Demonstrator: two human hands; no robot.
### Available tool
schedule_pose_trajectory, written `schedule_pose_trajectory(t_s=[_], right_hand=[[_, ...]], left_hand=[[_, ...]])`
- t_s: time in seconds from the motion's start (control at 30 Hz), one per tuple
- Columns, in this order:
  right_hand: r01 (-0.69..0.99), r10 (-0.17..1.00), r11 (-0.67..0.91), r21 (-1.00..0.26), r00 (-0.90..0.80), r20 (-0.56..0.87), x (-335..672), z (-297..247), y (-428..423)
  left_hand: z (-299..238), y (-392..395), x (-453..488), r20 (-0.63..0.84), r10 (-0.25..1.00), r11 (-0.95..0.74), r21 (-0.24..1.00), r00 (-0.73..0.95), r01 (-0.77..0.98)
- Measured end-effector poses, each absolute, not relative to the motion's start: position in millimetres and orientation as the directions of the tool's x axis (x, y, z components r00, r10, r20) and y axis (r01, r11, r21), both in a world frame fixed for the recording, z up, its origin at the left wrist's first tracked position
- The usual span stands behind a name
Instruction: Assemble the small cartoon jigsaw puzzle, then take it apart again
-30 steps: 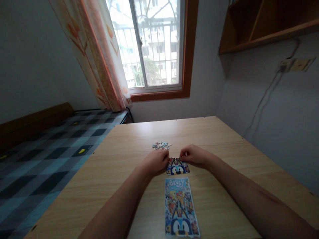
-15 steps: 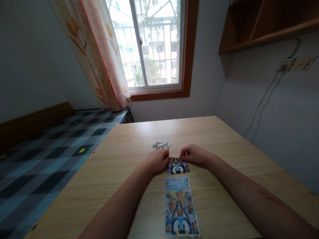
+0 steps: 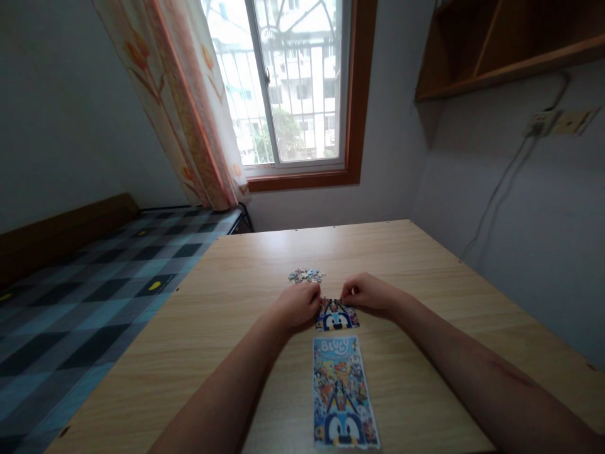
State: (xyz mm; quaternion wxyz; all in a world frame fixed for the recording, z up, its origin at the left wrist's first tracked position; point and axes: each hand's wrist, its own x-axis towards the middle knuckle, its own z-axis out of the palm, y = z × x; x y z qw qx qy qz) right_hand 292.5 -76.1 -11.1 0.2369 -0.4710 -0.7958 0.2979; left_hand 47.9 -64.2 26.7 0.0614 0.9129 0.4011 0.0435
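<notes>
A partly built jigsaw (image 3: 336, 317) with a blue cartoon dog lies in the middle of the wooden table (image 3: 227, 315). My left hand (image 3: 299, 306) rests at its upper left corner, fingers curled and pinched at the edge. My right hand (image 3: 367, 293) sits at the upper right corner, also pinched closed on the puzzle's top edge. Whether either pinch holds a loose piece is too small to tell. A colourful reference picture (image 3: 343, 391) lies nearer to me. A small heap of loose pieces (image 3: 306, 275) sits just beyond my hands.
The table meets the wall on the right. A bed with a dark checked cover (image 3: 94, 277) stands to the left. A window (image 3: 293, 82) with a patterned curtain (image 3: 189, 107) is ahead, and a wooden shelf (image 3: 501, 44) hangs at upper right.
</notes>
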Motion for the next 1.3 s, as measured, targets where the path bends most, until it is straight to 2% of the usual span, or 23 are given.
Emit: schedule_pose_trajectory(t_s=[0.37, 0.57, 0.77, 1.1, 1.3], right_hand=[[0.605, 0.893, 0.374, -0.703, -0.439, 0.097, 291.0, -6.3, -78.7], [0.609, 0.9, 0.355, -0.709, -0.429, 0.082, 291.8, -7.2, -78.8], [0.585, 0.89, 0.364, -0.724, -0.448, 0.085, 293.2, -8.0, -78.1], [0.518, 0.907, 0.28, -0.808, -0.418, 0.046, 295.1, -9.6, -76.1], [0.415, 0.913, 0.19, -0.89, -0.409, 0.004, 294.6, -12.1, -75.4]], left_hand=[[26.3, -65.1, 46.5, 0.045, 0.75, -0.657, 0.173, 0.66, 0.734], [25.2, -59.8, 41.6, 0.06, 0.761, -0.629, 0.312, 0.646, 0.712], [23.8, -57.3, 39.1, 0.089, 0.718, -0.653, 0.431, 0.69, 0.623], [15.4, -51.9, 39.2, 0.11, 0.743, -0.601, 0.545, 0.661, 0.585], [14.9, -50.8, 38.9, 0.127, 0.738, -0.6, 0.572, 0.663, 0.559]])
